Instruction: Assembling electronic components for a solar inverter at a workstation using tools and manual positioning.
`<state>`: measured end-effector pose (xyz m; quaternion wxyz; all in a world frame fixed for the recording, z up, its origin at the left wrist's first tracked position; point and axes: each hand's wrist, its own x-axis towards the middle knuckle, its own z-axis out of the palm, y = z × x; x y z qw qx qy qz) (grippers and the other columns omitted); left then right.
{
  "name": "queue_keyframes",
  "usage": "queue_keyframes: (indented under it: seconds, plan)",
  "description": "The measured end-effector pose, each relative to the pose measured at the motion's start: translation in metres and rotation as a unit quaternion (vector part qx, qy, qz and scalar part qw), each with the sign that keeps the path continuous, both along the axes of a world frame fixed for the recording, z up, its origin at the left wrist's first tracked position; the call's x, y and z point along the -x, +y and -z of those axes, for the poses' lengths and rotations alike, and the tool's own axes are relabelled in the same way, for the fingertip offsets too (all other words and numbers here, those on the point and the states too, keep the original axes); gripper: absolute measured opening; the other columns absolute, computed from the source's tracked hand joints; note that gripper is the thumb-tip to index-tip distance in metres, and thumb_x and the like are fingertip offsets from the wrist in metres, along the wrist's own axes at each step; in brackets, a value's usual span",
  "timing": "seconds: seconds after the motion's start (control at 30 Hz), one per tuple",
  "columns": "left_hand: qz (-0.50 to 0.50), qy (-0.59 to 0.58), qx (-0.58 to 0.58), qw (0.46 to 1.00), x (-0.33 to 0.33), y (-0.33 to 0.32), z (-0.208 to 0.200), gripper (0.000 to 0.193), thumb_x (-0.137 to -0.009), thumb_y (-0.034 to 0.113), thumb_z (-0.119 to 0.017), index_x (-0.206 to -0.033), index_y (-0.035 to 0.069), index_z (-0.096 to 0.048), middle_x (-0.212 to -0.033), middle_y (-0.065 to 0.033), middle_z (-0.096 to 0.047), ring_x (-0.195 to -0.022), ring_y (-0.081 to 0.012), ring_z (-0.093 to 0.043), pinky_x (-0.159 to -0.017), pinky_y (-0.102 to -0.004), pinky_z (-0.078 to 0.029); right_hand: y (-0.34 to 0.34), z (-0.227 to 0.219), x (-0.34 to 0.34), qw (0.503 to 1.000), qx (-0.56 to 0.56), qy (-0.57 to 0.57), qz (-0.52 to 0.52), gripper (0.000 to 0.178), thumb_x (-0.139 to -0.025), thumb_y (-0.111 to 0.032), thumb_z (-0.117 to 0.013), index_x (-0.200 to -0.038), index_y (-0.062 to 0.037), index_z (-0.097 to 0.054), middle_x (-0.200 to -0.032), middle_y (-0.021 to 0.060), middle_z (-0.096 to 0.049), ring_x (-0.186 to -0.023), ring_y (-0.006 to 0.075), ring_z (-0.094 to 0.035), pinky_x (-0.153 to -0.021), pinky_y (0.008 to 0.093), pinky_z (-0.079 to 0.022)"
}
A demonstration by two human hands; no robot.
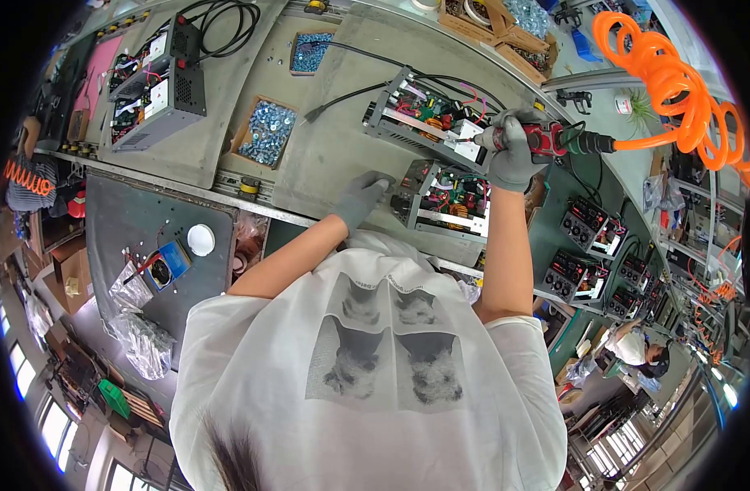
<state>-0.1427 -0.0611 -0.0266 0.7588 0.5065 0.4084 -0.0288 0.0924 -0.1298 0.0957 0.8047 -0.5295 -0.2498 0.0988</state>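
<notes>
My right hand (512,155), in a grey glove, grips a red and black air screwdriver (544,140). The tool's tip points left, at the right end of an opened metal-cased electronic unit (425,119) with a green board, coloured wires and a white panel. A second opened unit (451,199) lies just nearer to me, below my right wrist. My left hand (361,199), also gloved in grey, is over the bench left of that nearer unit. Its fingers are curled together, and whatever they may hold is hidden.
An orange coiled hose (669,90) runs to the screwdriver. Boxes of screws (266,132) and small blue parts (311,54) stand left of the units. Another unit (169,94) sits far left. Black units (583,225) fill the right side. A person (633,345) sits beyond.
</notes>
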Motion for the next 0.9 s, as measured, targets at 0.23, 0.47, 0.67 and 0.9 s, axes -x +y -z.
queue_keyframes:
  seconds: [0.23, 0.47, 0.67, 0.9]
  plan:
    - [-0.037, -0.002, 0.01, 0.999, 0.003, 0.002, 0.005, 0.025, -0.095, 0.021, -0.053, -0.111, 0.007, -0.067, -0.094, -0.0017, -0.068, -0.073, -0.0086, -0.056, -0.066, -0.0245, -0.046, 0.006, -0.002, -0.002, 0.999, -0.002, 0.046, -0.016, 0.025, -0.073, 0.006, -0.063, -0.096, -0.0021, -0.055, -0.081, 0.0113, -0.062, -0.065, 0.0182, -0.061, -0.057, 0.0284, -0.05]
    - [-0.042, -0.006, 0.019, 0.999, 0.005, -0.001, 0.004, 0.025, -0.096, 0.021, -0.053, -0.112, 0.007, -0.066, -0.096, -0.0023, -0.068, -0.072, -0.0084, -0.056, -0.065, -0.0236, -0.046, 0.014, 0.002, -0.006, 1.0, 0.001, 0.02, 0.0, 0.023, -0.074, 0.005, -0.062, -0.096, 0.0002, -0.057, -0.076, 0.0116, -0.063, -0.059, 0.0161, -0.059, -0.052, 0.0269, -0.047]
    - [-0.043, -0.02, 0.013, 0.999, 0.011, 0.002, 0.001, 0.025, -0.098, 0.021, -0.052, -0.115, 0.007, -0.065, -0.1, -0.0023, -0.068, -0.076, -0.0078, -0.058, -0.069, -0.0238, -0.047, 0.024, -0.014, 0.001, 0.998, 0.05, 0.006, 0.028, 0.021, -0.074, 0.005, -0.06, -0.095, 0.001, -0.058, -0.075, 0.0113, -0.064, -0.058, 0.0132, -0.058, -0.05, 0.0253, -0.045]
    - [-0.065, -0.007, 0.02, 0.998, 0.017, 0.0, -0.005, 0.026, -0.097, 0.018, -0.051, -0.114, 0.005, -0.065, -0.1, -0.0043, -0.068, -0.072, -0.0077, -0.055, -0.065, -0.023, -0.046, 0.014, 0.006, -0.013, 0.997, 0.06, 0.032, 0.036, 0.026, -0.071, 0.01, -0.063, -0.093, -0.0025, -0.057, -0.072, 0.0086, -0.061, -0.054, 0.0129, -0.056, -0.047, 0.0249, -0.043]
